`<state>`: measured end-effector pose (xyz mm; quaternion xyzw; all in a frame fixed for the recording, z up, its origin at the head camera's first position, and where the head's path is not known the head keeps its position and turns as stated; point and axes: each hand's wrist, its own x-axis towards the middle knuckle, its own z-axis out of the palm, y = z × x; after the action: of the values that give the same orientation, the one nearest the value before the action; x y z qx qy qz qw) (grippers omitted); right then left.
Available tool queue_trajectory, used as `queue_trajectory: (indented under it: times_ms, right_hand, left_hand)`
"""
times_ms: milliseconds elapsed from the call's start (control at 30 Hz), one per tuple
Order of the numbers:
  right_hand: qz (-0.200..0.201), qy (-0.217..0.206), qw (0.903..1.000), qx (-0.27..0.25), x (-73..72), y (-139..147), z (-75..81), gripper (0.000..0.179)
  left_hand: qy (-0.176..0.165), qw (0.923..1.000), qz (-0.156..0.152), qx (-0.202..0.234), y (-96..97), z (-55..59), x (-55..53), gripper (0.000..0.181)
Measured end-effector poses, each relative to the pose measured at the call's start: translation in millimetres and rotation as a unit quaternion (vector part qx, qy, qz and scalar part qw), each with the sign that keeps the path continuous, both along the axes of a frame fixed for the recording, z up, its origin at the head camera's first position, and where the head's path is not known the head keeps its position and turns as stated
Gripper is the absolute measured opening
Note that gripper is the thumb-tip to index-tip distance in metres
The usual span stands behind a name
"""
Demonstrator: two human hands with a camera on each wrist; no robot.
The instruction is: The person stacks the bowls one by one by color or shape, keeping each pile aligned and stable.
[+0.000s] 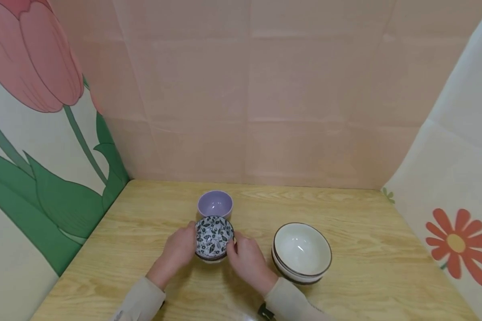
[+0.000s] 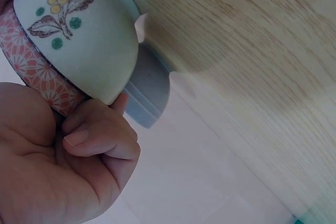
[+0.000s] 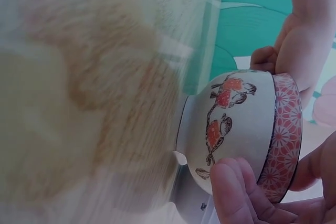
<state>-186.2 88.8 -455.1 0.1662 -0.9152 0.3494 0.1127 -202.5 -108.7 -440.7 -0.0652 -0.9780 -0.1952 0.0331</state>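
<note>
A small bowl with a dark leaf-and-flower pattern inside point(image 1: 214, 236) is held between both hands near the middle of the table. Outside, its cream wall point(image 3: 231, 124) carries a painted sprig. A red floral band point(image 2: 44, 74) shows along the top; whether this is a second, nested bowl I cannot tell. My left hand point(image 1: 179, 245) grips the left side of the rim. On the right side, my right hand point(image 1: 247, 258) pinches the rim, fingers against the outer wall. Just behind stands a purple bowl point(image 1: 215, 203). Whether the held bowl's foot touches the table is unclear.
To the right, a larger cream bowl with a dark rim point(image 1: 303, 249) sits stacked in another one. The wooden tabletop point(image 1: 365, 232) meets a pinkish cloth backdrop point(image 1: 241, 98). Flower-printed cloths hang at the left point(image 1: 56, 191) and right point(image 1: 446, 169).
</note>
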Motion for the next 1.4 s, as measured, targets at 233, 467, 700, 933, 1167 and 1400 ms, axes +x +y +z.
queue_trajectory:
  times_ms: [233,467,700,933,1167,1400]
  right_hand:
    - [-0.001,0.005,0.9999,0.009,2.8,-2,1.0,0.019]
    - [0.0,0.017,0.9998,0.011,3.8,-1,1.6,0.018]
    - [-0.005,0.017,0.9997,0.014,3.0,0,-1.1,0.031]
    - [-0.007,0.013,0.9998,0.014,2.3,0,-0.3,0.033]
    - [-0.018,0.023,0.9994,0.02,0.1,0,1.6,0.029]
    - [-0.014,0.016,0.9997,0.011,3.3,-1,-2.2,0.027]
  left_hand:
    - [-0.002,1.0,-0.007,0.005,-3.8,0.0,0.0,0.028]
    - [-0.001,0.9996,-0.026,0.006,-8.5,-2.1,-2.9,0.028]
    - [-0.009,0.9988,-0.039,0.027,-12.2,-1.7,-6.4,0.029]
    - [-0.002,0.9983,-0.049,0.033,-13.3,-0.3,-8.0,0.028]
    - [-0.005,0.9972,-0.052,0.053,-12.2,6.0,-7.6,0.031]
    - [-0.011,0.9972,-0.056,0.049,-16.6,5.3,-5.4,0.027]
